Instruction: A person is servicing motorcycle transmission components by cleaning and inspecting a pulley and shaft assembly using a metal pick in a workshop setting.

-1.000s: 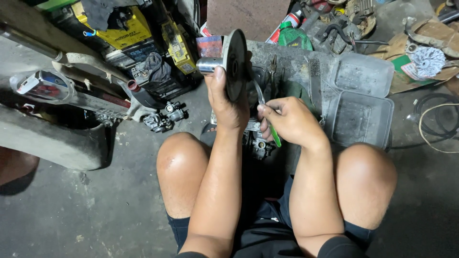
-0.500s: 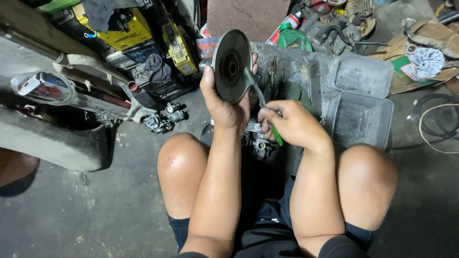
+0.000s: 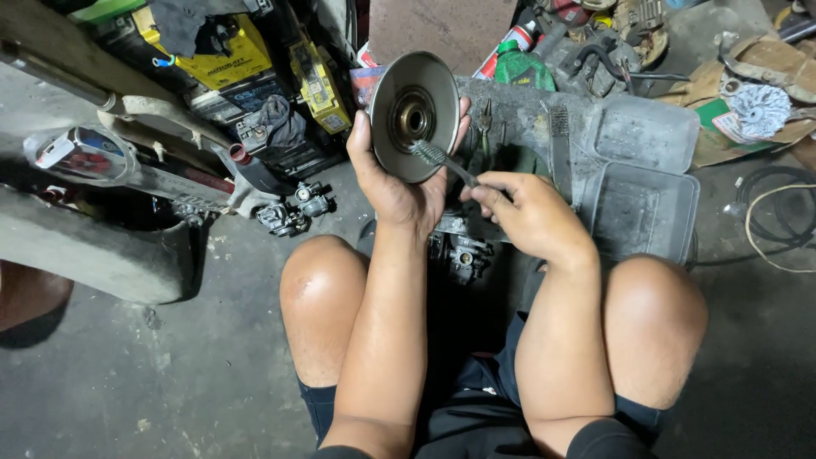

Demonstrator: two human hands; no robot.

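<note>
A round metal pulley disc [image 3: 414, 115] stands upright above the knees, its hub facing the camera. The left hand [image 3: 398, 183] has its grip wrapped around the rim. The right hand [image 3: 527, 217] pinches a toothbrush [image 3: 444, 161], bristles touching the disc face beside the hub.

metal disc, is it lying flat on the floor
No, the left hand holds the metal disc up off the floor while the right hand puts a brush against its face.
</note>
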